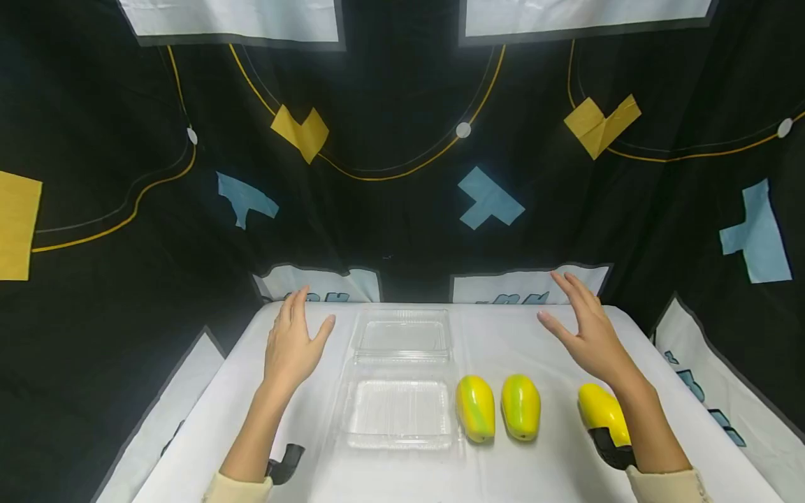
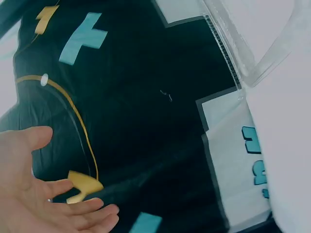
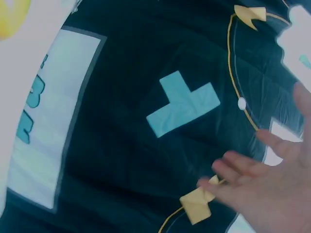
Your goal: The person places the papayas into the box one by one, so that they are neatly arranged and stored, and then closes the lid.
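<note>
A clear plastic clamshell box lies with its lid spread back in the middle of the white table. To its right are two yellow-green papayas, side by side and apart from each other. A third yellow fruit sits farther right, partly hidden behind the right forearm. My left hand is raised left of the box, fingers straight and thumb apart, holding nothing. On the other side, my right hand hovers above and beyond the fruits, its fingers spread and touching nothing.
The white table ends at a black cloth backdrop with blue and yellow patches. White printed panels hang along the table's edges. A dark strap shows at the left wrist.
</note>
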{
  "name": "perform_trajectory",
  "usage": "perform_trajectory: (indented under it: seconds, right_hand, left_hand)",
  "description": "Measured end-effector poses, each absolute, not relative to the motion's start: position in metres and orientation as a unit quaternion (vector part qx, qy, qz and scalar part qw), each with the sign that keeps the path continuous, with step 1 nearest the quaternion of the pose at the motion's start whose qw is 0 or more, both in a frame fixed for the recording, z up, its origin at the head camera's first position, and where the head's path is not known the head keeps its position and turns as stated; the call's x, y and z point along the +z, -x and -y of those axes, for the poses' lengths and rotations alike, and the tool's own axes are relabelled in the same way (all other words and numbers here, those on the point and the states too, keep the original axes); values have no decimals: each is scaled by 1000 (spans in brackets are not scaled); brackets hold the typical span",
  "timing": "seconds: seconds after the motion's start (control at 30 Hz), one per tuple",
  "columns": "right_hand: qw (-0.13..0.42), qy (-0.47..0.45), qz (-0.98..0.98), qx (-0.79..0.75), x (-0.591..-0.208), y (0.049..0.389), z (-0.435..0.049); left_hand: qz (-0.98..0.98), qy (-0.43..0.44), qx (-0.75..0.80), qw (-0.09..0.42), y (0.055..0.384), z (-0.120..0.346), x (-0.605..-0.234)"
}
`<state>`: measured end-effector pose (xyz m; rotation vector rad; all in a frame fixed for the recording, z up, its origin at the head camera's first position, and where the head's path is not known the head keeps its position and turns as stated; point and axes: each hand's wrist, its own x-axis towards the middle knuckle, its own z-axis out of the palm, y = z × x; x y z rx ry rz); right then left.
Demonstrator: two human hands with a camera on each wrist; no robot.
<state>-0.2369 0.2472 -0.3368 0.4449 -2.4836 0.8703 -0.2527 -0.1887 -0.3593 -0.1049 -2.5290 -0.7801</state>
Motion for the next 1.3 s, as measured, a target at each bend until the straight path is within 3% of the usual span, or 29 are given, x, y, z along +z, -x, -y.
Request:
perform_trajectory:
  seconds: [0.2,0.37,0.67,0.83,1.03,1.3]
  right_hand:
    - [252,-142,880,375,-360,222,-268]
    - [269,-115,864,410,-390,213,-290]
    - [264,-53,826,495,-439,199,-318]
    - [242,0,821,517,-470,202,-332]
    - [179,51,835,518,-518,214,-357]
    - [96,75,837,533,-507,203,-349]
  left_hand:
    - [883,-22,-387,265,227,200,-382]
    - [849,-24,-451,274,216,201,-415]
    - [858,30,-473,200,209,199,-471]
    - [843,72,-508,161,210,198,-494]
    - [822,84,-556,89,213,197,-512]
    - [833,93,-541,65,214,195,-526]
